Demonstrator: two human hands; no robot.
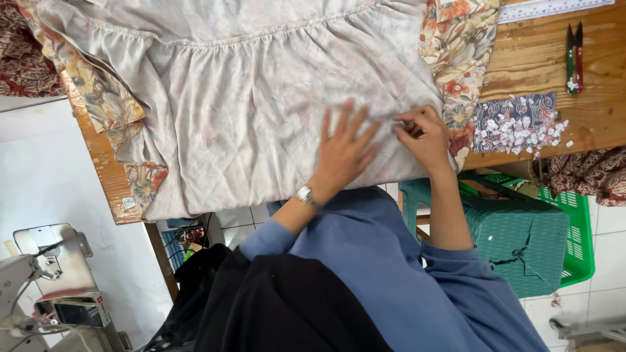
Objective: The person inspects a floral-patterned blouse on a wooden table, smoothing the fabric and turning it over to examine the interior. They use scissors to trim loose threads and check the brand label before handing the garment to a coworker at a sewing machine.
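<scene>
A pale, gathered garment (241, 98), turned inside out with a floral print showing at its edges, is spread over a wooden table (554, 65). My left hand (344, 151) lies flat on the cloth with fingers spread, a wristwatch on the wrist. My right hand (424, 135) is just to its right, fingers curled and pinching the fabric near the garment's right edge. Both sleeves are blue.
Red-and-green thread snips (574, 57) and a ruler (554, 9) lie at the table's far right. A dark patterned cloth scrap (515, 120) carries several small white bits. A green plastic basket (521, 241) stands below the table edge, a sewing machine (45, 287) at lower left.
</scene>
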